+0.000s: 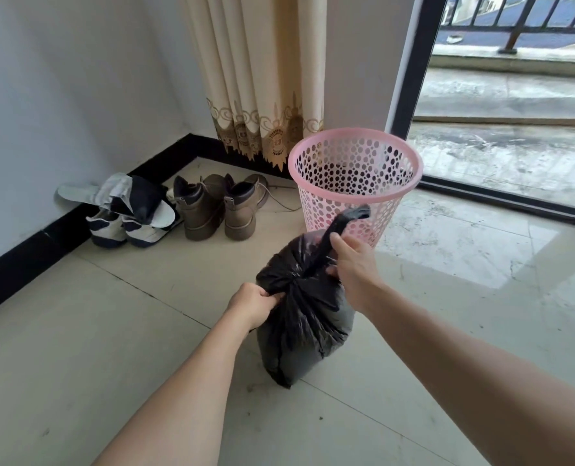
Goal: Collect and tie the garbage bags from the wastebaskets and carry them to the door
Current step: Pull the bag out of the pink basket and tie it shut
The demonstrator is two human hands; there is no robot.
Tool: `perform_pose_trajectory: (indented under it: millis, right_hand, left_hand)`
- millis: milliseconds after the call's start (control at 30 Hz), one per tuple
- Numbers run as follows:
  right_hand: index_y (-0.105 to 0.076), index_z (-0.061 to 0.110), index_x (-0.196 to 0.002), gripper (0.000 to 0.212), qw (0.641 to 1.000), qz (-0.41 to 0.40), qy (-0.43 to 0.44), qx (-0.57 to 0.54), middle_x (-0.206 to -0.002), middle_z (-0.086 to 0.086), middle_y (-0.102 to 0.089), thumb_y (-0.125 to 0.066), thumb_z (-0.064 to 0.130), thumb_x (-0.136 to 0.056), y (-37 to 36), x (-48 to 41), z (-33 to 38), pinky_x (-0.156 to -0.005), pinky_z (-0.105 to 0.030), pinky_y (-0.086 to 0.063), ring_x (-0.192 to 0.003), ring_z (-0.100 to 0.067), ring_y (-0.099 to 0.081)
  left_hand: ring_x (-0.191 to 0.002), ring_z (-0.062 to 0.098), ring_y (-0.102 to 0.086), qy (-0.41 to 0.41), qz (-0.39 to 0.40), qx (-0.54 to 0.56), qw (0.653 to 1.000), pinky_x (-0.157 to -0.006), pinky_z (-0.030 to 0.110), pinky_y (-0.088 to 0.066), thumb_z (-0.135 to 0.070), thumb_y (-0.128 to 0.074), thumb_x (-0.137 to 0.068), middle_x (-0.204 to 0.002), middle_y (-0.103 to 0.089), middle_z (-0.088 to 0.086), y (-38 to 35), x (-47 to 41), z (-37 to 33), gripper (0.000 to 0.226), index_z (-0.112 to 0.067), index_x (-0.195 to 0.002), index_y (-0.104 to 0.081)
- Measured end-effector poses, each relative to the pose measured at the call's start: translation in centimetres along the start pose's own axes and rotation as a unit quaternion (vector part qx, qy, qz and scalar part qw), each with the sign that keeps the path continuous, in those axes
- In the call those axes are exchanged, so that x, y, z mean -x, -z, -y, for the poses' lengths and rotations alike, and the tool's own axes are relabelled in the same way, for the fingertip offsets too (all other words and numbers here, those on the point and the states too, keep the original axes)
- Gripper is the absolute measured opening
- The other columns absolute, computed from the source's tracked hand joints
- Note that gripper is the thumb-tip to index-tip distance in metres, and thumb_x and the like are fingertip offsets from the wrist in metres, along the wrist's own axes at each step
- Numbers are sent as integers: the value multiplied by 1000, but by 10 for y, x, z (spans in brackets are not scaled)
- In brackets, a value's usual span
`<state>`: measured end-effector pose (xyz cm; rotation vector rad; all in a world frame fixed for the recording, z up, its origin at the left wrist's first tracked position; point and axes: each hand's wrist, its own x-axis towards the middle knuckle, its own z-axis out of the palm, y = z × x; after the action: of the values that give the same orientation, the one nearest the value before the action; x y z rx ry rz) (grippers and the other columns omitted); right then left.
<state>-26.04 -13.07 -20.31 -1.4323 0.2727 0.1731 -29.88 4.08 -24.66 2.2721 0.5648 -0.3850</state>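
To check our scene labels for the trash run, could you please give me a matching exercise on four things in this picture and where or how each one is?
Things:
1. black garbage bag
2. pink wastebasket
3. brown boots
4. curtain

Place or state:
A. hangs in folds, with a patterned hem at the bottom
B. stands upright beside the glass door
C. gripped at its top by the left hand and the right hand
D. side by side on the floor, left of the wastebasket in the picture

Pairs: 1-C, 2-B, 3-D, 4-A
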Motion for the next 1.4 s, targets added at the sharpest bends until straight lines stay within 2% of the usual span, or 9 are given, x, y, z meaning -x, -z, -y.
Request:
perform_pose_trajectory:
  millis: [200,333,500,633,833,967,1067,1267,1400]
  right_hand:
    - [-56,4,-85,25,969,122,142,164,-62,-2,-63,-45,18,-103,-9,0,28,-45,-16,-36,-48,-6,-53]
    - [-51,3,-71,33,856,82,244,448,-62,-2,-53,-48,21,-99,6,-18,13,-54,-31,-43,-54,-16,-49]
    - [-58,16,-87,21,689,161,226,670,-99,-11,-67,-44,29,-94,2,-5,-13,-72,-36,-48,-88,-31,-60]
    - [-58,15,-89,59,639,204,199,714,-90,-5,-61,-44,72,-82,-13,15,-20,-69,-35,-38,-87,-27,-59]
    - [-48,12,-74,43,714,131,191,661,-82,-11,-62,-43,50,-94,-10,18,-28,-64,-34,-35,-86,-35,-62]
    - [-45,10,-67,34,814,195,35,546,-69,-3,-50,-52,32,-92,-1,5,-27,-66,-34,-38,-75,-27,-53]
    - [-60,-9,-89,28,866,229,-1,445,-74,-4,-50,-56,18,-93,-4,3,-24,-64,-29,-37,-74,-18,-48]
    - [-76,15,-93,28,964,171,-122,165,-72,-6,-58,-49,22,-92,-6,-1,-26,-49,-23,-36,-57,-13,-46]
    - [-64,4,-105,26,960,142,-204,131,-79,-9,-63,-53,23,-91,13,-14,-23,-44,-22,-36,-51,-14,-52]
  left_hand:
    - [-54,22,-55,-14,46,68,996,-56,28,-38,-41,-80,-68,-60,-64,9,21,-5,-6,35,-10,-60,-65]
    - [-49,17,-44,-24,47,117,992,-43,19,-33,-12,-58,-92,-65,-56,10,38,1,-8,10,-6,-87,-65]
    - [-46,12,-37,-39,-74,465,881,-37,18,-29,9,-30,-93,-71,-53,12,67,-1,-47,30,-4,-112,-51]
    - [-49,11,-41,-45,-37,563,825,-41,19,-34,6,-32,-94,-71,-54,10,73,9,-77,28,-5,-110,-53]
    - [-76,20,-61,-64,2,583,810,-69,28,-56,-13,-42,-100,-84,-64,10,80,6,-68,18,-7,-105,-59]
    - [-82,21,-56,48,-77,395,914,-68,32,-48,-29,-55,-94,-91,-59,7,72,-8,-33,25,-11,-112,-58]
    - [-69,20,-58,93,27,304,948,-54,25,-41,-41,-68,-83,-87,-61,7,49,-6,-15,30,-18,-99,-60]
    - [-31,7,-50,88,7,426,901,-32,12,-32,4,-64,-83,-60,-62,7,41,-10,-15,18,-10,-72,-60]
    - [-37,7,-60,98,-20,492,865,-33,12,-38,4,-60,-87,-47,-65,3,43,-13,-6,16,-9,-77,-59]
